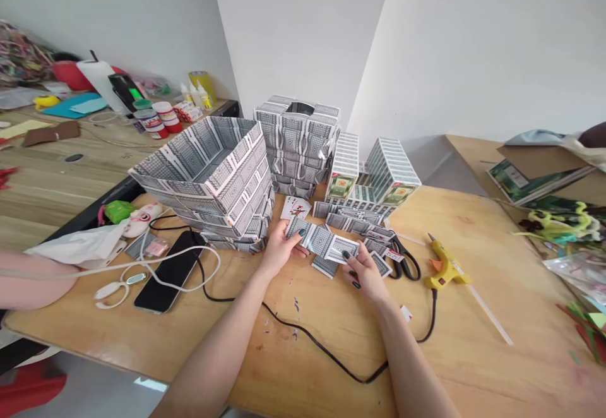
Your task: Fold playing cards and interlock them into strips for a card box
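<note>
A strip of grey-backed playing cards (320, 240) is held up between my two hands, its cards appearing folded and joined end to end. My left hand (280, 249) pinches the left end, thumb on top. At the other end, my right hand (365, 271) grips the rightmost card between thumb and fingers. Beneath the strip, a loose card (324, 266) lies face down on the table. Another card (381, 264) rests by my right fingers. Behind the strip are folded card pieces (348, 219) and a face-up joker (295, 208).
An open box built of cards (237, 181) stands left, a taller card structure (298, 140) behind it. Stacked card packs (392, 168) stand at the back right. Black scissors (408, 260) and a yellow glue gun (445, 266) lie right. A phone (169, 273) and cables lie left; another person's arm (38, 279) enters there.
</note>
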`<state>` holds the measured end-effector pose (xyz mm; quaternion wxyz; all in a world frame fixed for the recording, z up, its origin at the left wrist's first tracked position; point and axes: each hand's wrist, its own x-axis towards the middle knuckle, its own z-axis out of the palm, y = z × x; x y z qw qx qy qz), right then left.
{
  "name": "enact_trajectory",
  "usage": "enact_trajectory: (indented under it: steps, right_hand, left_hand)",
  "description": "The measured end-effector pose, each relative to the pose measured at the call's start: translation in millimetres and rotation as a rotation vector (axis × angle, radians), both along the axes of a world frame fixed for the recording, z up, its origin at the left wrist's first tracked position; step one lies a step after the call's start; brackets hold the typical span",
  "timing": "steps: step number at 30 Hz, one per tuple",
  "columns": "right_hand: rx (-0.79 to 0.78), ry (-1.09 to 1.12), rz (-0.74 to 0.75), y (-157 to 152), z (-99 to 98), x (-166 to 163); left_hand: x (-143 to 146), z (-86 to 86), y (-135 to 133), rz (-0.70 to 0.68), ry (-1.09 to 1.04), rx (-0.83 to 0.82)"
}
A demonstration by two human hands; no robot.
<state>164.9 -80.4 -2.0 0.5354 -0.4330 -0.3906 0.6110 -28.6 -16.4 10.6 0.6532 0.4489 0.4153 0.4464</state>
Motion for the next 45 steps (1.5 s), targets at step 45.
enact_trajectory:
  steps: [45]
  right_hand:
    - [0.025, -0.019, -0.038, -2.1, 1.4, -11.1]
  left_hand:
    - [21.0, -1.1, -15.3, 0.050, 0.051, 0.001]
